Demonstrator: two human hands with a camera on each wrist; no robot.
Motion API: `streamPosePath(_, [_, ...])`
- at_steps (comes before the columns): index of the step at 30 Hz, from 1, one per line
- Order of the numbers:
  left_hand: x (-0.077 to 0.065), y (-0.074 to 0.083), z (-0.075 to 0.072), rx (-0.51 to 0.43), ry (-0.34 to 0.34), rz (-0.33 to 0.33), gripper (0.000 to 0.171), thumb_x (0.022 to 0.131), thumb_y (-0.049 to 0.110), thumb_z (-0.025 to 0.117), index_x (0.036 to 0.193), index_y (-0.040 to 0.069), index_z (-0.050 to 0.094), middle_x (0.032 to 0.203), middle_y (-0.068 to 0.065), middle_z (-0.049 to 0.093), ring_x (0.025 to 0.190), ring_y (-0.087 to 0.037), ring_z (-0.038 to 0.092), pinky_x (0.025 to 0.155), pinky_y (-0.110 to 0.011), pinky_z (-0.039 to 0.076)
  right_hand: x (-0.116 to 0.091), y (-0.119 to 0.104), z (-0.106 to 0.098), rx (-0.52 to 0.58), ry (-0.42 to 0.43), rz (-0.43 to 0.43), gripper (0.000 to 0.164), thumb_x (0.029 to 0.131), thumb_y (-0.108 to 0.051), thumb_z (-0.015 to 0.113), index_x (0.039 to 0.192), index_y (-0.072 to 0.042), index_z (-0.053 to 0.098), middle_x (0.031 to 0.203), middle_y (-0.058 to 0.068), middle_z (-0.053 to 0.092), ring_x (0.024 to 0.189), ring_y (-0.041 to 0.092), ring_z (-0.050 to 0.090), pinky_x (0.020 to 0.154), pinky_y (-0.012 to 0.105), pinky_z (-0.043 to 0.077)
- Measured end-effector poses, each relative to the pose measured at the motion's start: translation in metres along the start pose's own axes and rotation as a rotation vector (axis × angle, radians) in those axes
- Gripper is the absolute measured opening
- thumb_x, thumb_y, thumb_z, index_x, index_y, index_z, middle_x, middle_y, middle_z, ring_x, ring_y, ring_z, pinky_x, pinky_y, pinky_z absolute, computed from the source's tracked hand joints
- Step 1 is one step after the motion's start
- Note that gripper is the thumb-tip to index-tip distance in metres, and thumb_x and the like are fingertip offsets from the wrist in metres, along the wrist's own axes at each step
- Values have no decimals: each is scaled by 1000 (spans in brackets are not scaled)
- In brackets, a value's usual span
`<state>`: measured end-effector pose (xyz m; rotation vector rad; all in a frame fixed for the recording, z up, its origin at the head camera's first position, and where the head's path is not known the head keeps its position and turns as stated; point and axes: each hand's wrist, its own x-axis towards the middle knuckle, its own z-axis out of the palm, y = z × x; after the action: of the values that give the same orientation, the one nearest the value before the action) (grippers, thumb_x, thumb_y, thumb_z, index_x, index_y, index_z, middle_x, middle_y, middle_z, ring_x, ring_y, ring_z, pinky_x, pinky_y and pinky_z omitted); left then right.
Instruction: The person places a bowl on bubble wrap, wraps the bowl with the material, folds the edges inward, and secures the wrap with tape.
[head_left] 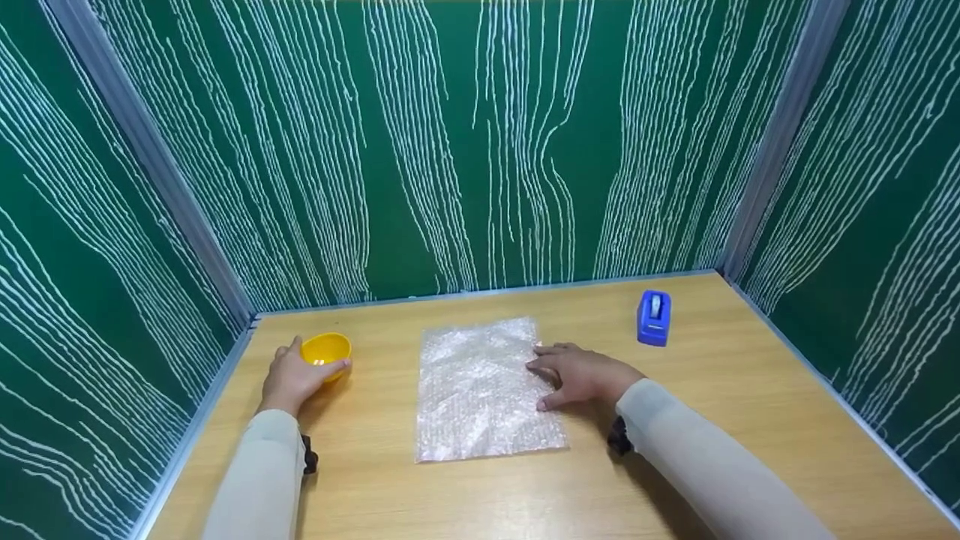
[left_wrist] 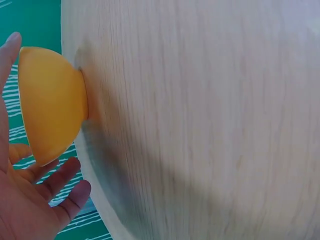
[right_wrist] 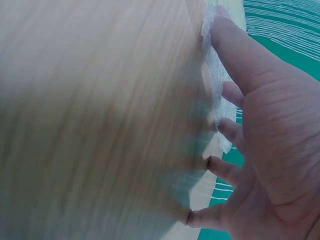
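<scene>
Tall green panels streaked with wavy white lines are closing in a light-brown wood-grain table on three sides, while straight grey posts are framing the far corners, so the place is resembling a small booth-like workstation.

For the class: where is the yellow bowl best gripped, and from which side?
Probably grip the yellow bowl across its rim, coming from its left, thumb on the near side, fingers opposite. It stands upright on a narrower foot, mouth up, so the flared sides are exposed while the table blocks its underside. The left hand is at that side.
</scene>
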<state>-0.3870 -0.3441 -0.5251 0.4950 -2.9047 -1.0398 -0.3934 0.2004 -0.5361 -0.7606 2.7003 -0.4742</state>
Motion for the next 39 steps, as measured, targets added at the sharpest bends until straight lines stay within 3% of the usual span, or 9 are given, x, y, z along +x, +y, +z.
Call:
streamPosePath(5, [0,-1,0,-27,-13,-26,146,83,74,91,181,1,9,174,-32,32,152,-49,43,139,-68,31,0,-2,-1,0,-9,1,86,95,-67,85,169,-35,55,187,2,35,176,44,23,139,75,24])
streamPosePath(9, [0,-2,0,-61,-14,-31,141,81,70,95,178,-3,21,169,-30,38,148,-48,47,139,-65,34,0,-3,-1,2,-10,1,86,94,-66,86,169,-35,56,187,3,35,176,44,23,139,75,24])
streamPosePath(16, [-3,-3,-3,-82,-6,-15,131,81,65,98,170,-6,32,163,-28,44,143,-47,51,137,-63,39,1,-4,0,-3,-9,3,85,94,-66,86,168,-35,57,187,3,36,176,44,24,138,74,26])
streamPosePath(23, [-4,-2,-1,-45,12,21,125,83,61,97,165,-11,36,155,-30,47,137,-46,54,134,-61,44,2,-3,0,-45,10,-38,85,96,-62,86,168,-26,58,185,10,39,173,48,29,138,71,29])
streamPosePath(30, [-5,0,3,-96,-1,14,125,82,60,99,165,-7,36,156,-28,47,138,-46,53,134,-61,43,0,-3,-1,-36,7,-32,85,96,-61,86,168,-25,58,185,10,38,173,48,29,138,72,30])
streamPosePath(39, [-14,17,11,-114,-11,90,124,79,62,100,165,-5,40,155,-26,50,137,-44,55,132,-61,46,-1,-4,-1,-13,2,-15,83,96,-58,88,168,-29,58,186,7,37,174,46,27,138,72,29])
